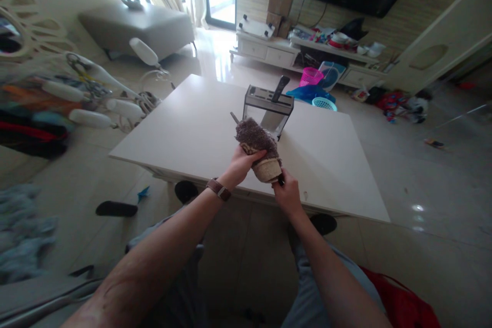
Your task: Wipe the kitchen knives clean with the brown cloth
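A brown fuzzy cloth (258, 139) with a beige band is held above the near half of the white table (192, 128). My left hand (243, 164) grips it from the left, thumb across its front. At its lower right end, my right hand (287, 190) is closed on a dark handle, mostly hidden. A thin metal tip (234, 117) sticks out past the cloth's upper left end. Just behind the cloth stands a knife block (269, 100) with a metal frame, and one black-handled knife (280, 88) sits in its top.
Beyond the table are a pink basket (311, 77), a light blue basket (324, 104) and a white TV cabinet (265, 52). White lamp-like shapes (92, 118) stand at the left. A red bag (407, 302) lies at the lower right.
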`<state>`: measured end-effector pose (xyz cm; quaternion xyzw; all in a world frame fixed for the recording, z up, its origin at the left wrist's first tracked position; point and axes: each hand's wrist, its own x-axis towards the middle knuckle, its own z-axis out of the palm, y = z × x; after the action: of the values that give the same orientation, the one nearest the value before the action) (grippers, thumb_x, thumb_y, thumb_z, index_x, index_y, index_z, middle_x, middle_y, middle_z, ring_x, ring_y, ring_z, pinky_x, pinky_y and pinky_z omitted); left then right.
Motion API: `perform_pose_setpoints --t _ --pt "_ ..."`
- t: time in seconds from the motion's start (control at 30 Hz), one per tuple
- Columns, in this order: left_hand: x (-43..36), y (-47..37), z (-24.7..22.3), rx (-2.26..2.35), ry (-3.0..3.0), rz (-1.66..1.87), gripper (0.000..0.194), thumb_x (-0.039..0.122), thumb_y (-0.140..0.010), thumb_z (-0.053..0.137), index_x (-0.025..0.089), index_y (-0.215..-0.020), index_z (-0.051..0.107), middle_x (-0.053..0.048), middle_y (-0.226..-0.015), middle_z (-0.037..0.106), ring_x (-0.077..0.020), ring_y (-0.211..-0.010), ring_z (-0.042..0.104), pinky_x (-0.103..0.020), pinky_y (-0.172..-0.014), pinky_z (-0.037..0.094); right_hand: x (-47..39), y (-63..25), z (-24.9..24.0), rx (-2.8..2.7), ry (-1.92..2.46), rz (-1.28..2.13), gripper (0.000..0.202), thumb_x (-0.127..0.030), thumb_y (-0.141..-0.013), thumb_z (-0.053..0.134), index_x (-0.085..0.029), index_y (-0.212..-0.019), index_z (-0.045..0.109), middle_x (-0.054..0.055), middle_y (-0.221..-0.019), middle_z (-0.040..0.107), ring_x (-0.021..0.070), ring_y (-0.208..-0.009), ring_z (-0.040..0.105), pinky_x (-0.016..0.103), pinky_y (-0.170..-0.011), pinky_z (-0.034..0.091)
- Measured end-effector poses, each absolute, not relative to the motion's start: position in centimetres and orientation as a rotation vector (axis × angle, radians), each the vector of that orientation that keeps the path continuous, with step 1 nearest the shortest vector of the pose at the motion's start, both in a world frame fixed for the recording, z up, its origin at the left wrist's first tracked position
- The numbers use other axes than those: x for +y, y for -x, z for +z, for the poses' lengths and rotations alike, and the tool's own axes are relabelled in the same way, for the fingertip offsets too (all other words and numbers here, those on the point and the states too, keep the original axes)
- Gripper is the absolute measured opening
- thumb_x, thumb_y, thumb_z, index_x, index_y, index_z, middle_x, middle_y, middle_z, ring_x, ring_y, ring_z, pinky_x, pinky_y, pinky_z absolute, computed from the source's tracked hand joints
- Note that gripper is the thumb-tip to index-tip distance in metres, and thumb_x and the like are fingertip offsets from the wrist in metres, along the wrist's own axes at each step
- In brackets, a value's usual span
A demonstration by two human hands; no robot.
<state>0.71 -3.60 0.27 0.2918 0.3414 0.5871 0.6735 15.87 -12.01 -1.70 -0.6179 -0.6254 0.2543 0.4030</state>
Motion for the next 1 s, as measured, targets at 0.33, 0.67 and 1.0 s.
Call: perform_pose_setpoints --t 0.33,0.67,1.0 --pt "-1.3 2.7 1.1 0.829 -0.640 1.534 0.050 0.023 -0.058 0.095 0.015 -0.102 0.073 -0.012 -0.110 0.078 -0.0277 -0.111 0.072 -0.044 -0.107 0.052 -12.2 -15.7 -2.0 -1.683 1.725 0.683 0.027 -0.042 -0.099 0.045 -0.022 -0.087 0.058 0.004 -0.075 0.065 0.0198 -0.068 0.059 0.030 -0.065 0.036" --pt "-2.2 1.6 1.0 0.796 -0.734 1.380 0.061 0.028 -0.056 0.097 0.015 -0.109 0.069 -0.012 -0.116 0.076 -0.0292 -0.112 0.071 -0.048 -0.108 0.052 -12.2 -15.6 -1.8 -1.560 1.582 0.502 0.021 -0.042 -0.092 0.061 -0.021 -0.093 0.060 0.006 -0.084 0.067 0.0214 -0.077 0.061 0.032 -0.072 0.044" --pt "-3.3 -0.7 0.9 0.846 -0.892 1.267 0.062 0.027 -0.052 0.098 0.016 -0.105 0.070 -0.014 -0.117 0.077 -0.0334 -0.114 0.070 -0.051 -0.107 0.053 -11.9 -15.0 -1.7 -1.592 1.511 0.514 0.020 -0.027 -0.090 0.048 -0.019 -0.099 0.064 0.010 -0.088 0.073 0.0252 -0.078 0.064 0.033 -0.070 0.044"
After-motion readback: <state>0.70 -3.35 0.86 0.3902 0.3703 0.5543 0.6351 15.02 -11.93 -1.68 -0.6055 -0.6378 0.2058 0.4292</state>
